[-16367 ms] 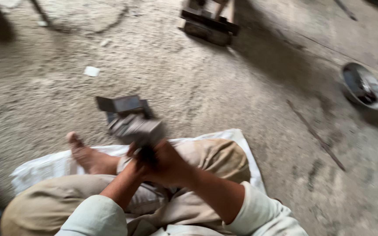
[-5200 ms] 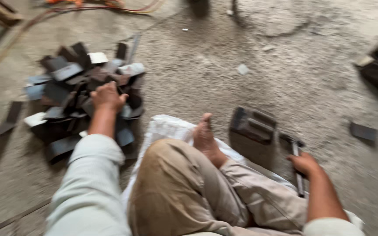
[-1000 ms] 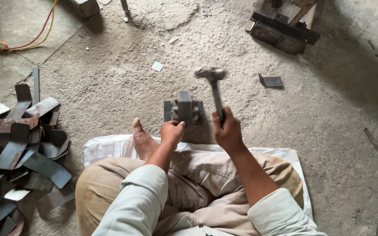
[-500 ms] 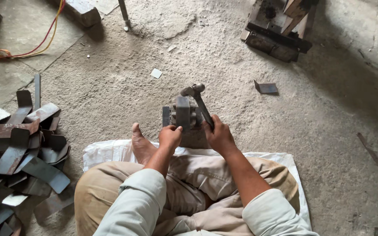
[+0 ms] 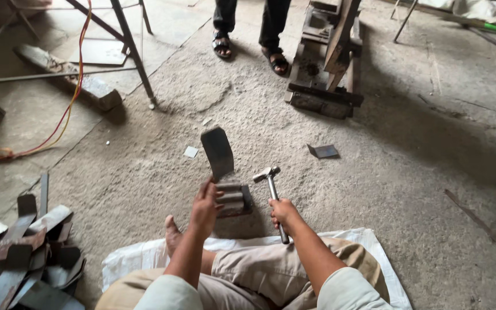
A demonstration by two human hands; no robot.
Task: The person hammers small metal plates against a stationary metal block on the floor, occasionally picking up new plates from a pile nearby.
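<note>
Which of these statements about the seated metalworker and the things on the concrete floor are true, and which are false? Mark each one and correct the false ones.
1. The right hand grips a steel-headed hammer. True.
2. The left hand holds a flat dark metal plate standing up on a grey metal block. True.
3. The hammer head rests on top of the plate. False: it is to the right of the plate, apart from it.
4. A heap of dark bent metal pieces lies to the person's right. False: it lies to the left.
5. The person sits on a white woven sack. True.
</note>
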